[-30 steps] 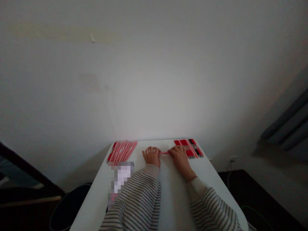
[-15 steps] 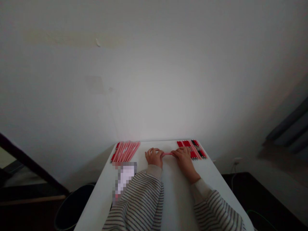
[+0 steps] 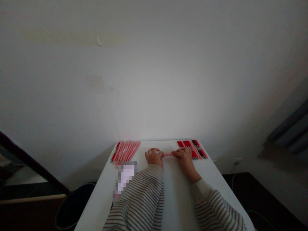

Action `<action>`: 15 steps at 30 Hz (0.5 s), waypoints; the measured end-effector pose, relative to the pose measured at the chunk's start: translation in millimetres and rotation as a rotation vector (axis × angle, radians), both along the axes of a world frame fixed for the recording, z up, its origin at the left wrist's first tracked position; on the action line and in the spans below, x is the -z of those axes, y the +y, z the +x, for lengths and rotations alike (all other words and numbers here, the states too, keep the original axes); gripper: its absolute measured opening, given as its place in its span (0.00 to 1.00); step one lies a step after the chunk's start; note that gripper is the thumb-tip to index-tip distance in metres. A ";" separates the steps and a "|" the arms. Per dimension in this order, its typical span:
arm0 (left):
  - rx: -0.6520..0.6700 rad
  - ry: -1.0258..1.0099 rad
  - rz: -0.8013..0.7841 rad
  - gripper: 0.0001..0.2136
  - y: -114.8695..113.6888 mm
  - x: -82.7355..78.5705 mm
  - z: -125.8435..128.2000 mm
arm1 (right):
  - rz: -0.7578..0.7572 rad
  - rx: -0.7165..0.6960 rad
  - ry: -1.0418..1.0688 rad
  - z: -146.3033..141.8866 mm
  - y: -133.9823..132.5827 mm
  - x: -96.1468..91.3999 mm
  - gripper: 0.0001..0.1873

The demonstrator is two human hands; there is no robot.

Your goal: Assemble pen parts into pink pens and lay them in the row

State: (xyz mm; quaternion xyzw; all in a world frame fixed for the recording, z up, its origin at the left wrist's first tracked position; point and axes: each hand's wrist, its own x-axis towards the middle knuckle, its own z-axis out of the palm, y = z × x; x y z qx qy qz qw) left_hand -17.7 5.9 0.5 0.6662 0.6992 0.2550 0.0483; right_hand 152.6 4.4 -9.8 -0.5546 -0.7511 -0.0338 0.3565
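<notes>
Pink stick: we hold one thin pink stick (image 3: 169, 154) low over the white table, lying nearly flat from side to side, its bare middle showing between our two hands.
Left hand: our left hand (image 3: 154, 157) pinches the left end with thumb and fingertips, so that end hides in our fingers.
Right hand: our right hand (image 3: 184, 160) pinches the other end the same way; that tip is hidden too.
Pink pile: left of our left hand, well apart from it, we see a slanted pile of pink sticks (image 3: 126, 151), with some red at its left edge.
Red and black bunch: just beside our right hand we see red, pink and black sticks (image 3: 199, 150); we cannot tell if the hand touches them.
Blurry patch: near our left sleeve (image 3: 137, 199) is a thing (image 3: 125, 176) blurred into squares.
Table: the white table (image 3: 175, 199) meets the pale wall (image 3: 168, 80).
Floor: a dark round bin (image 3: 73, 205) stands by the table's left side.
</notes>
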 end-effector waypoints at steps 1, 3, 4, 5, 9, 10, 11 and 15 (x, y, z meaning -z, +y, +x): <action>0.006 -0.001 0.005 0.08 0.1 0.7 -0.3 | 0.003 0.001 0.000 0.2 0.5 0.6 0.10; 0.019 0.000 0.020 0.08 0.7 2.7 -1.1 | 0.009 0.004 -0.002 0.3 0.9 0.8 0.09; 0.025 0.002 0.029 0.08 1.4 4.0 -1.7 | 0.013 0.006 -0.002 0.3 0.8 0.4 0.09; 0.030 0.005 0.038 0.08 2.4 5.4 -2.3 | 0.017 0.008 -0.001 0.1 0.5 -0.2 0.09; 0.036 0.006 0.037 0.06 6.4 10.1 -3.3 | 0.026 0.002 0.016 -0.5 -0.3 -2.7 0.09; 0.024 0.003 0.032 0.06 6.7 10.3 -2.8 | 0.028 0.003 0.025 -0.5 -0.2 -2.9 0.09; 0.007 -0.001 0.030 0.06 6.4 10.0 -2.0 | 0.029 0.006 0.034 -0.5 0.0 -2.8 0.09; -0.042 -0.029 0.077 0.08 1.6 5.6 2.8 | 0.020 0.023 0.072 -0.1 1.0 -1.0 0.10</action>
